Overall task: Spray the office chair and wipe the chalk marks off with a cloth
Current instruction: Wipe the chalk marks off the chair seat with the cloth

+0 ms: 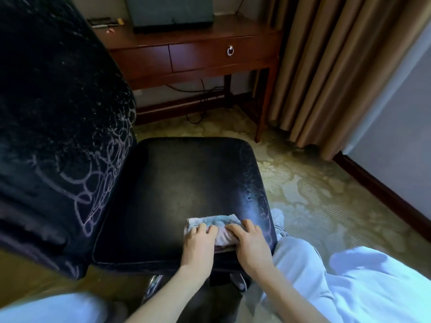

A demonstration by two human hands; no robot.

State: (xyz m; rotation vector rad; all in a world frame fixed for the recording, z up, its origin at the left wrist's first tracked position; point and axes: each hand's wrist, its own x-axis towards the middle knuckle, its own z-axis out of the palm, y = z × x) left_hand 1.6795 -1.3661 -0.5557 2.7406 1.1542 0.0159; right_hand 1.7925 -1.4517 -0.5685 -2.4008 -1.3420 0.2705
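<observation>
Both hands press a cloth [211, 226] onto the black seat [168, 197] of the chair. The cloth is bunched, pale blue and white, and it lies near the front right corner of the seat, close to the front edge. The left hand [198, 241] lies palm down on the left part of the cloth, with its fingers curled over the folds and gripping them. The right hand [250, 243] lies just beside it on the right part, fingers bent over the cloth in the same way. The two hands are near but do not touch.

The seat shines and looks wet, with small droplets along its right edge. The backrest [60, 127] stands at the left and carries white chalk marks [100, 183], loops and scribbles, on its lower part.

Behind the chair is a wooden desk [198, 54] with a drawer, and beige curtains [326, 66] hang at the right. The floor has a patterned carpet [314, 194]. The person's legs in light trousers [349, 276] are at the bottom.
</observation>
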